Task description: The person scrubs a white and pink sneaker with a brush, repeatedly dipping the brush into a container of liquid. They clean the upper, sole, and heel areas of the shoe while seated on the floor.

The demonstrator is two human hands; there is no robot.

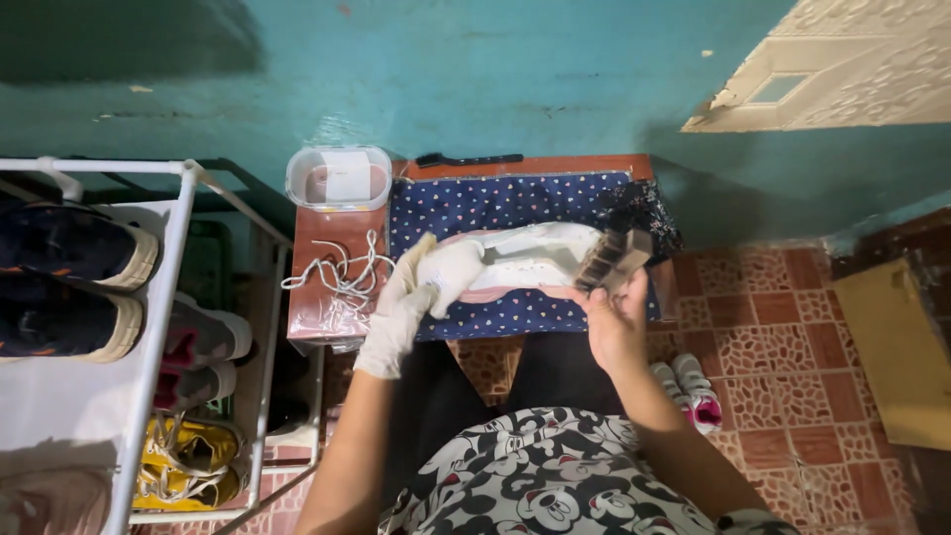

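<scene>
Nearest the lens is a black-and-white cartoon-print shirt [545,476], with both forearms reaching forward from it over a low table [322,297]. Between the hands lies a white shoe [525,260] with a pink sole, on its side on a navy spotted cloth [495,203] that covers most of the tabletop. At the heel end, the left hand [411,297], in a pale glove, is closed around the shoe and steadies it. At the toe end, the right hand [614,322], bare, has its fingers curled tightly about a brush [609,260], whose dark bristles press against the shoe (whether they touch upper or sole is hard to tell).

Just left of the cloth, on the bare reddish tabletop, a loose tangle of white laces [342,272] lies near the gloved wrist. Behind the laces stands a clear tub [339,178] with a pale lid. Along the far table edge, against the teal wall [475,69], rests a small black brush [466,160].

Farther left, a white rack [163,327] holds several pairs, among them dark slip-ons [69,243] and yellow sneakers [188,461]. Right of the knees, a small white-and-pink pair [688,391] sits on the patterned red tile floor [792,337].
</scene>
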